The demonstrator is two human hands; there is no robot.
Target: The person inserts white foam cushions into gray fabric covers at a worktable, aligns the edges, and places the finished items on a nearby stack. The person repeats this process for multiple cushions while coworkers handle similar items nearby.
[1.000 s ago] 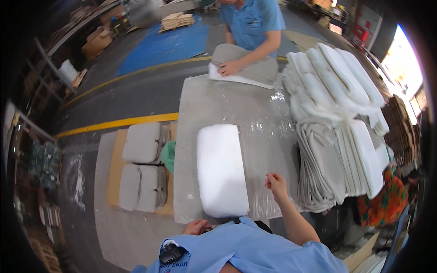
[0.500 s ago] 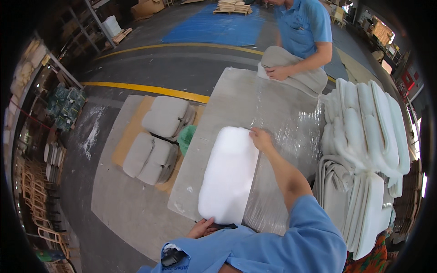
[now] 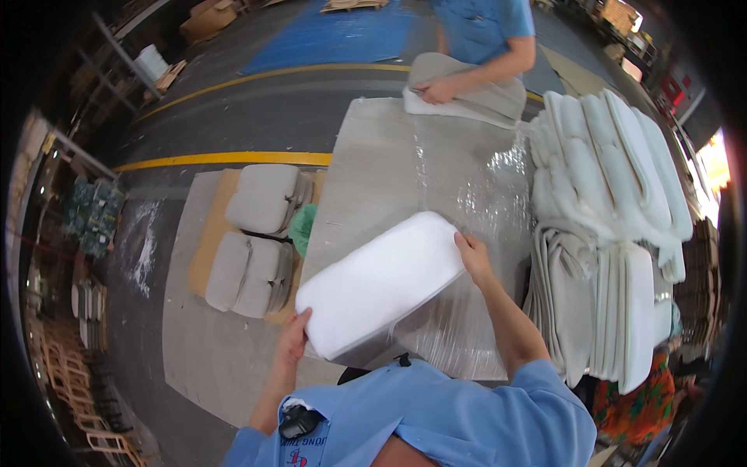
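A white cushion pad point(image 3: 381, 280), long with rounded corners, slants over the near part of the plastic-covered table point(image 3: 369, 156). My left hand point(image 3: 293, 333) is closed on its near left end, the thumb on top. My right hand point(image 3: 475, 257) grips the far right end, fingers partly hidden under the edge. Across the table a co-worker's hand point(image 3: 437, 89) rests on a grey cushion cover point(image 3: 490, 97) with white padding showing at its edge.
Right of the table stand stacked white pads point(image 3: 607, 167), folded grey covers point(image 3: 556, 303) and more upright white pads point(image 3: 626, 311). On the left, grey covered cushions point(image 3: 261, 198) lie on cardboard beside a green bag point(image 3: 302, 228). A yellow floor line point(image 3: 218, 159) runs behind them.
The white pad has turned clockwise from nearly upright in view to a slant. My right hand has moved right with its far end, my left hand left and up with the near end.
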